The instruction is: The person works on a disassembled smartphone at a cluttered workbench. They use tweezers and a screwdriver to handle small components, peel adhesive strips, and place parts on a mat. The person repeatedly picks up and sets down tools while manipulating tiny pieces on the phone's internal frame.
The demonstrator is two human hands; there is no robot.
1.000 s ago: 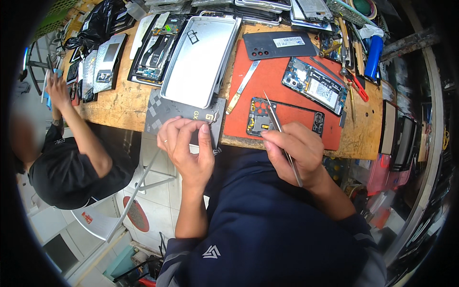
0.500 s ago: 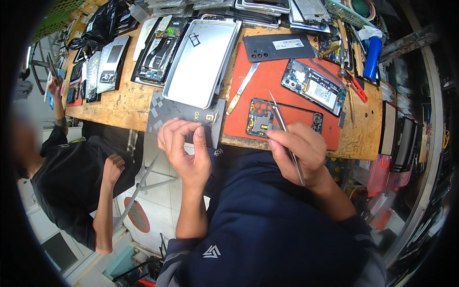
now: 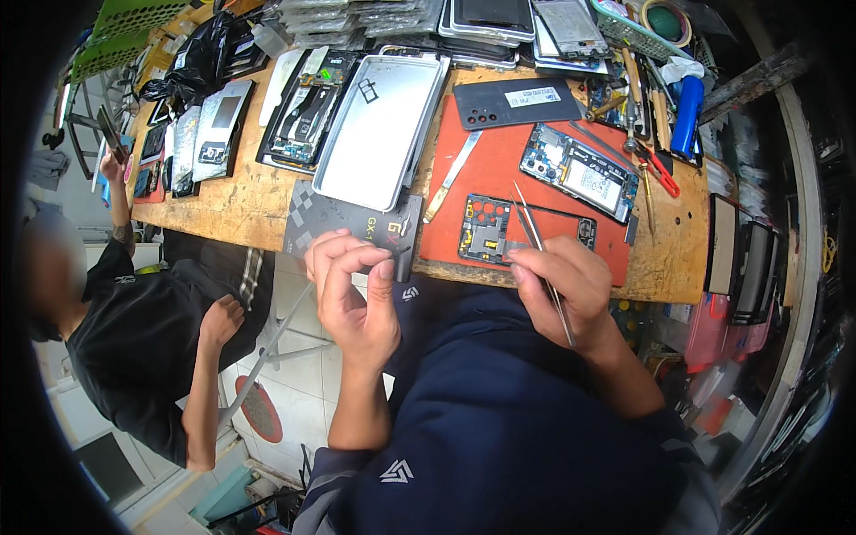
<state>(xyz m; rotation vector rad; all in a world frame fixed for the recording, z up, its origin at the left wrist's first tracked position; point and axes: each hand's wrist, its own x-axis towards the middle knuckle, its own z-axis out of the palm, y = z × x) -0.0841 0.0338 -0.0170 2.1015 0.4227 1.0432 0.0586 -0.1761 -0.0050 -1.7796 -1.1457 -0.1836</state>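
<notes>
My right hand (image 3: pixel 575 290) grips metal tweezers (image 3: pixel 531 223), their tips pointing up over a black phone mid-frame (image 3: pixel 482 241) on the orange mat (image 3: pixel 499 160). My left hand (image 3: pixel 357 303) is raised at the table's front edge, over a black printed card or box (image 3: pixel 312 218). Its thumb and index fingertips come together; whatever lies between them is too small to make out. Beyond the frame, an opened phone (image 3: pixel 593 178) shows its battery and boards. A dark phone back cover (image 3: pixel 513 102) and a flat metal pry tool (image 3: pixel 453 176) lie on the mat.
A white metal tray (image 3: pixel 379 125) lies left of the mat, beside another opened phone (image 3: pixel 301 116). A red-handled tool (image 3: pixel 662 176) and a blue cylinder (image 3: pixel 687 116) are at the right. At the left sits a co-worker in a black shirt (image 3: pixel 156 357).
The view has shifted slightly, so the table's things appear a little lower. My right hand still holds the tweezers over the mid-frame; my left hand keeps its pinched pose.
</notes>
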